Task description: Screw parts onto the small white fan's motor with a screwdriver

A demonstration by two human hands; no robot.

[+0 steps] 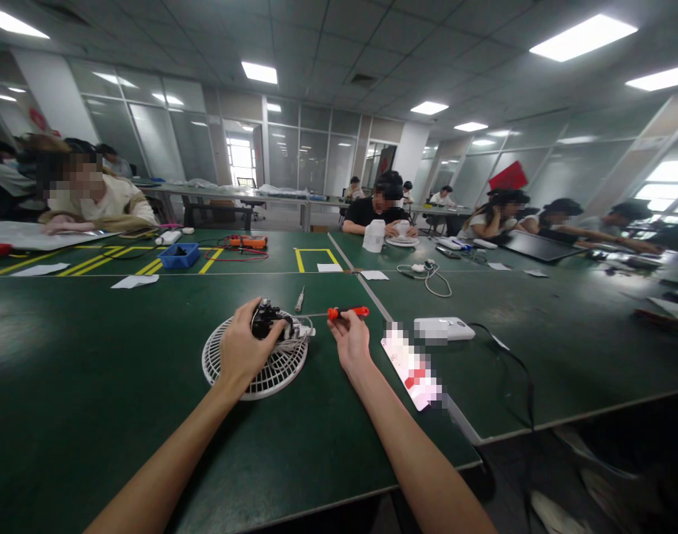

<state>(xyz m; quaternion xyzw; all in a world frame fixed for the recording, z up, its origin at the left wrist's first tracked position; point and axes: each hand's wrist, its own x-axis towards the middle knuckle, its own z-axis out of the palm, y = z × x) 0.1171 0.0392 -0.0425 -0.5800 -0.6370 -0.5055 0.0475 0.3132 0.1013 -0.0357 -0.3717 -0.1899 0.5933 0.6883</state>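
A white round fan grille lies flat on the green table. A small black motor part sits at the grille's far edge, and my left hand is closed around it. My right hand pinches the red handle of a screwdriver. The screwdriver's metal shaft points left toward the motor part. A second slim screwdriver lies loose on the table just beyond the grille.
A white box with a black cable and a blurred card lie right of my hands. A blue tray, an orange meter and a white cable sit farther back. Several people sit at the far tables.
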